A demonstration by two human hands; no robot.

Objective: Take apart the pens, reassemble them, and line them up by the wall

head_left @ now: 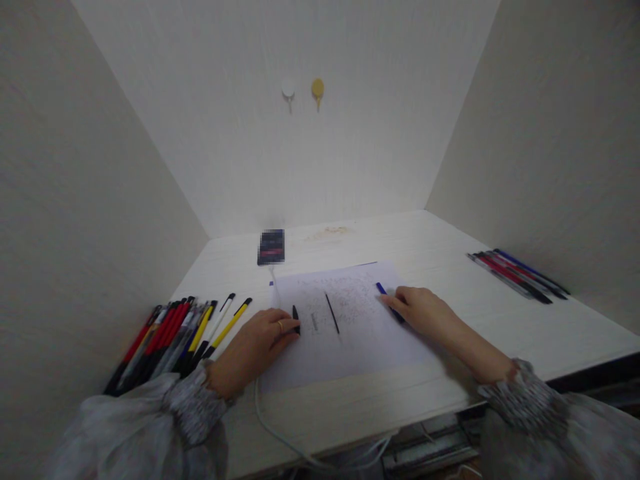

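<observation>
A sheet of paper [350, 353] covered with small writing lies on the white desk. At its left side, the fingers of my left hand [260, 340] close on a short black pen part [296, 313], which rests on the paper. My right hand [425, 312], at the paper's right side, pinches a blue and black pen piece [381, 289]; my fingers hide some of it. Between the hands lie a thin dark pen refill [332, 312] and, left of it, what looks like a small spring [314, 322].
Several red, yellow, white and black pens [175, 333] lie in a row left of my left hand. More pens [515, 275] lie at the far right by the side wall. A phone [271, 247] with a white cable [258, 400] is at the back. Two hooks [317, 88] are on the wall.
</observation>
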